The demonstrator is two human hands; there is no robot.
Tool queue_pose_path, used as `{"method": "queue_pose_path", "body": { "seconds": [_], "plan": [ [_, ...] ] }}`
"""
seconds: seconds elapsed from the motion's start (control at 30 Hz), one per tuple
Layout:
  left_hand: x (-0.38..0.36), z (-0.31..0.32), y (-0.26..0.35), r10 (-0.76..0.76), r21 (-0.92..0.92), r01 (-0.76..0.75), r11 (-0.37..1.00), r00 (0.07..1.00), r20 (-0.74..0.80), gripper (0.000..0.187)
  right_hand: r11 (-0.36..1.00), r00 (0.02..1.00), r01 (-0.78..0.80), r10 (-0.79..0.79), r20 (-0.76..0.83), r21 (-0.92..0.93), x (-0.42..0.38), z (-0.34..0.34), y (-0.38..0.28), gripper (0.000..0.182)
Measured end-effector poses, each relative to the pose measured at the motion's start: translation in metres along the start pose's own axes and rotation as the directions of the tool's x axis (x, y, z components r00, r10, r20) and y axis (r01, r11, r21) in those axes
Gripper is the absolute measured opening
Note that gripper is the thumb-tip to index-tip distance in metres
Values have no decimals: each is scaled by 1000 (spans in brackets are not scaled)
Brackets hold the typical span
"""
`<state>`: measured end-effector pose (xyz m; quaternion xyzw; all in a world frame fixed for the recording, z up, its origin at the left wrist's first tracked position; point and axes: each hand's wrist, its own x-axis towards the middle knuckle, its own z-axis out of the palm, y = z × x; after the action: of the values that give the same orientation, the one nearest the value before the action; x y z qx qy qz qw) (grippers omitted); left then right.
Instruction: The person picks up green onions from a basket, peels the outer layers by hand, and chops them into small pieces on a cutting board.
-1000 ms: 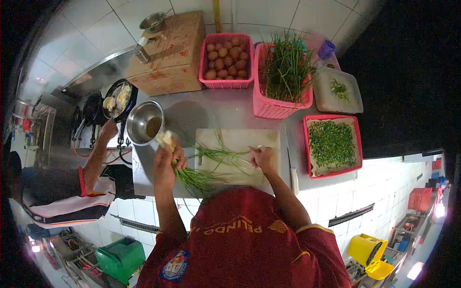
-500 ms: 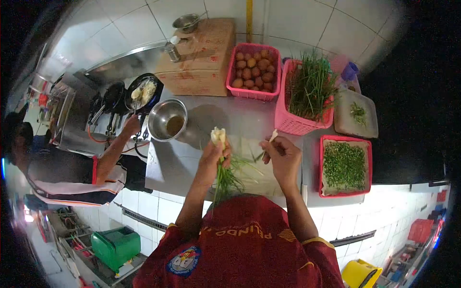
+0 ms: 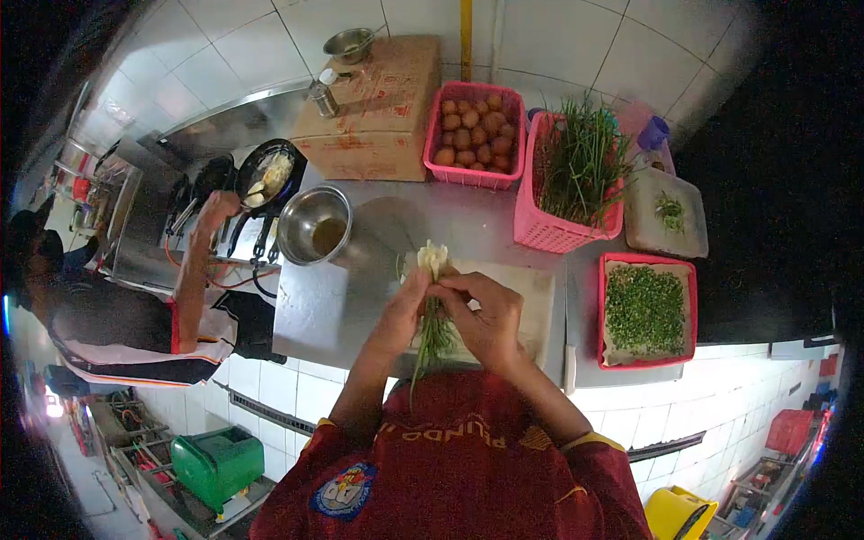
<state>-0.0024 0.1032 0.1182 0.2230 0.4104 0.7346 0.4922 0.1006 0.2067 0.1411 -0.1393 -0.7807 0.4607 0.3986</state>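
A bunch of spring onions [image 3: 433, 256] stands upright over the pale cutting board [image 3: 537, 301], white ends up and green leaves hanging toward my shirt. My left hand [image 3: 402, 310] is wrapped round its stalks just below the white ends. My right hand [image 3: 486, 315] meets the bunch from the other side, its thumb and fingertips pinching at the stalks beside my left fingers. Exactly which stalks the right fingertips grip is partly hidden.
Beyond the board are a steel bowl [image 3: 314, 226], an egg basket [image 3: 475, 173] and a pink basket [image 3: 556, 236] of spring onions. Chopped greens fill a red tray [image 3: 645, 310] at right. A white handle [image 3: 571, 369] lies by the edge. At left, a co-worker's hand [image 3: 219, 209] works at a frying pan [image 3: 286, 155].
My right hand has come left from beside the board to the bunch. My left hand and the spring onions have shifted slightly right. The co-worker's hand has moved up and left.
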Motion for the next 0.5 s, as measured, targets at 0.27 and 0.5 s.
{"method": "queue_pose_path", "body": {
  "seconds": [0.27, 0.5],
  "plan": [
    [-6, -6, -3, 28, 148, -7, 989, 989, -144, 47, 1000, 994, 19, -17, 105, -19, -12, 4, -5, 20],
    [-23, -25, 15, 322, 604, 27, 796, 826, -462, 40, 994, 979, -99, 90, 184, 36, -2, -23, 4, 23]
  ]
}}
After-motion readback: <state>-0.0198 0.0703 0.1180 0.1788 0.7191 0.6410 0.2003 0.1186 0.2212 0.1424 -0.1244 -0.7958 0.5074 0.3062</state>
